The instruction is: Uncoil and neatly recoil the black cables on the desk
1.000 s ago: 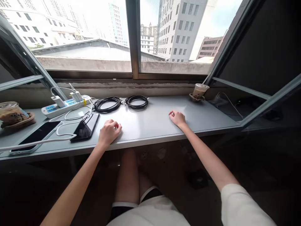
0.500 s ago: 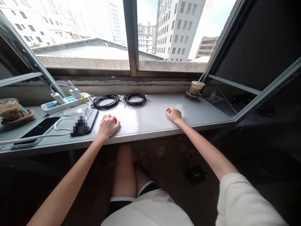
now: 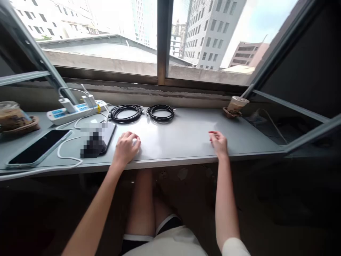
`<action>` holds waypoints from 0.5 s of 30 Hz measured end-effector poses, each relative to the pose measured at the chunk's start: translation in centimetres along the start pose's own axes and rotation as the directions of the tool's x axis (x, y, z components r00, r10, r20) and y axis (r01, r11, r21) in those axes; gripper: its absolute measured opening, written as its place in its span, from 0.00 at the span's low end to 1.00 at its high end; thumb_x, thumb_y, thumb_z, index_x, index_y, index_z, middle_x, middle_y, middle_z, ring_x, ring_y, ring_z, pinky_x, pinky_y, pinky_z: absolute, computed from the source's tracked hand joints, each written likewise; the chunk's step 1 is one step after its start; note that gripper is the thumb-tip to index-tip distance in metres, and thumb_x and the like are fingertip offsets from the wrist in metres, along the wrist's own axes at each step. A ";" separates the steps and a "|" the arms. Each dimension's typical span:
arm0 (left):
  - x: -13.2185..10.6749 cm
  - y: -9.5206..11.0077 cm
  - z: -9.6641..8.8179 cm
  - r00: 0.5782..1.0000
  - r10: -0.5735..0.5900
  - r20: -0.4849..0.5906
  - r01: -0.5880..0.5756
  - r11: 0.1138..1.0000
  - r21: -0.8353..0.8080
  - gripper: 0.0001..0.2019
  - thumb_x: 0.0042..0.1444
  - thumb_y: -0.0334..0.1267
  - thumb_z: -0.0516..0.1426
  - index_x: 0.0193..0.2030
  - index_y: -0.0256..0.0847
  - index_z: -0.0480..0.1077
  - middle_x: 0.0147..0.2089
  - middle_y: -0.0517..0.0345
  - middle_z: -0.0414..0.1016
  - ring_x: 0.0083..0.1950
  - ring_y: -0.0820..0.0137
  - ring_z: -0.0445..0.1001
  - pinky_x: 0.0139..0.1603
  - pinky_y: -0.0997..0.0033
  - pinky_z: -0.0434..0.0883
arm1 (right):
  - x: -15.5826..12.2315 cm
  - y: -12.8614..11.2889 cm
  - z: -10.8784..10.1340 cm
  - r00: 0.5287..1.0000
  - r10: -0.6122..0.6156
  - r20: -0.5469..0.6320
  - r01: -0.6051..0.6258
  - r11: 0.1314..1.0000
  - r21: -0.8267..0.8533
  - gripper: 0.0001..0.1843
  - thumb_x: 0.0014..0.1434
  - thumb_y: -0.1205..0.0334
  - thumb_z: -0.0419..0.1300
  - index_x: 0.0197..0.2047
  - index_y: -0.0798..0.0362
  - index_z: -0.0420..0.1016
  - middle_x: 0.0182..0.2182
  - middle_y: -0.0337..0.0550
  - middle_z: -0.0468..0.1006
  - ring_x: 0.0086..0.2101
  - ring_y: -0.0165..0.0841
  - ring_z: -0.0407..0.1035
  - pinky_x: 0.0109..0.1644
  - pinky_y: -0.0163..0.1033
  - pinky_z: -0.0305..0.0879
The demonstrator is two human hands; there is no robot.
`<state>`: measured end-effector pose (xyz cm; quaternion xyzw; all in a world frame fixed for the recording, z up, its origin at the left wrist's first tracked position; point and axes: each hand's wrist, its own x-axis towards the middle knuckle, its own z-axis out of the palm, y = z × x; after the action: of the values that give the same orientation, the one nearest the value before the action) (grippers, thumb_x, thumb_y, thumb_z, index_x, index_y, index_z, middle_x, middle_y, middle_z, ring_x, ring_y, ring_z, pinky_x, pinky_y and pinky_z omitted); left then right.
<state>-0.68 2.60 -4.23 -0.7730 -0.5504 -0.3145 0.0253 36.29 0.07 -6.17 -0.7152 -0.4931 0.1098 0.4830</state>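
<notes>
My left hand point(image 3: 126, 148) rests near the desk's front edge with its fingers curled in a loose fist, thumb close to the forefinger, holding nothing I can see. Just left of it is a dark flat device point(image 3: 109, 137), partly covered by a pixelated patch. My right hand point(image 3: 218, 143) is further right by the front edge; its fingers are bent but parted, with nothing visible in them. Two black cables lie behind, between the hands: one left coil point(image 3: 126, 113) and one right coil point(image 3: 161, 113), both untouched.
The grey desk point(image 3: 181, 138) runs below a window. At left are a phone point(image 3: 38, 146), a power strip point(image 3: 76, 112) with white chargers and cords, and a drink cup point(image 3: 12, 115) in a carton holder. Another drink cup point(image 3: 237, 105) stands back right. Metal posts flank both sides.
My right hand has moved right along the desk and its fingers have loosened from a fist. My left hand stays beside the dark device. The view has shifted slightly.
</notes>
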 end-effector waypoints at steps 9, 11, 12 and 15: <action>0.1 -0.1 -0.4 0.961 -0.074 -0.266 0.032 0.986 -0.161 0.10 0.57 0.34 0.48 0.25 0.41 0.63 0.33 0.53 0.66 0.39 0.66 0.67 0.43 0.65 0.66 | 0.8 1.0 0.2 0.975 0.222 -0.015 -0.199 0.903 0.381 0.16 0.41 0.53 0.61 0.31 0.56 0.74 0.26 0.40 0.71 0.28 0.28 0.65 0.27 0.30 0.59; -0.1 -0.3 -0.2 0.956 -0.087 -0.280 0.037 0.983 -0.180 0.09 0.56 0.33 0.49 0.25 0.41 0.62 0.33 0.53 0.65 0.39 0.66 0.67 0.42 0.66 0.67 | 0.8 1.1 0.2 0.970 0.243 -0.026 -0.210 0.884 0.418 0.15 0.39 0.54 0.62 0.30 0.54 0.73 0.27 0.39 0.71 0.29 0.28 0.64 0.27 0.31 0.59; -0.2 -0.3 -0.1 0.954 -0.089 -0.285 0.036 0.982 -0.186 0.09 0.55 0.32 0.49 0.25 0.41 0.62 0.34 0.53 0.65 0.39 0.66 0.67 0.42 0.66 0.67 | 0.7 1.1 0.1 0.967 0.253 -0.039 -0.212 0.874 0.436 0.14 0.40 0.54 0.61 0.30 0.53 0.73 0.27 0.39 0.70 0.28 0.28 0.64 0.26 0.31 0.59; -0.2 -0.6 -0.2 0.949 -0.104 -0.297 0.039 0.975 -0.218 0.08 0.55 0.32 0.49 0.25 0.41 0.60 0.34 0.53 0.65 0.38 0.67 0.67 0.38 0.68 0.67 | 0.6 1.0 -0.1 0.957 0.280 -0.075 -0.212 0.852 0.479 0.11 0.41 0.55 0.60 0.30 0.51 0.72 0.26 0.39 0.68 0.27 0.28 0.63 0.24 0.32 0.58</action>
<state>-1.34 2.63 -4.34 -0.6925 -0.5314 -0.4876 0.0173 37.31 0.46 -6.72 -0.6414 -0.3210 0.2347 0.6561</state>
